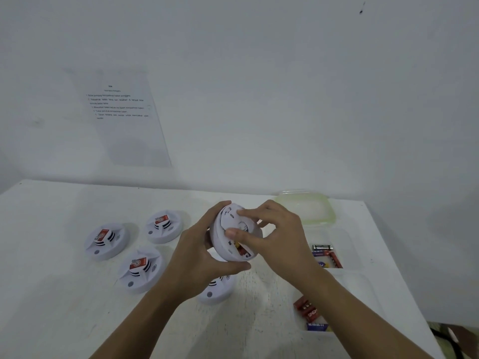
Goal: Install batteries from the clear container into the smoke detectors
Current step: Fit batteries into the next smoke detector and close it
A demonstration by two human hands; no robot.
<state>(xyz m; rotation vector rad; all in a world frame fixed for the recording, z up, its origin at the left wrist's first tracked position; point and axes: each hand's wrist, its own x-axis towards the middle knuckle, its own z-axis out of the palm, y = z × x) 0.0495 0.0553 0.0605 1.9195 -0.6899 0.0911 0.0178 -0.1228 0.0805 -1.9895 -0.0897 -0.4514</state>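
Left hand (pixel 204 257): curled fingers hold the smoke detector (pixel 222 242) tipped up above the table (pixel 51 268).
Right hand (pixel 272 237): thumb and bent finger pinch the detector's back.
Batteries (pixel 327 256): lie in the clear container (pixel 356 255), on the right.

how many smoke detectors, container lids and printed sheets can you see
smoke detectors: 5
container lids: 1
printed sheets: 1
total: 7
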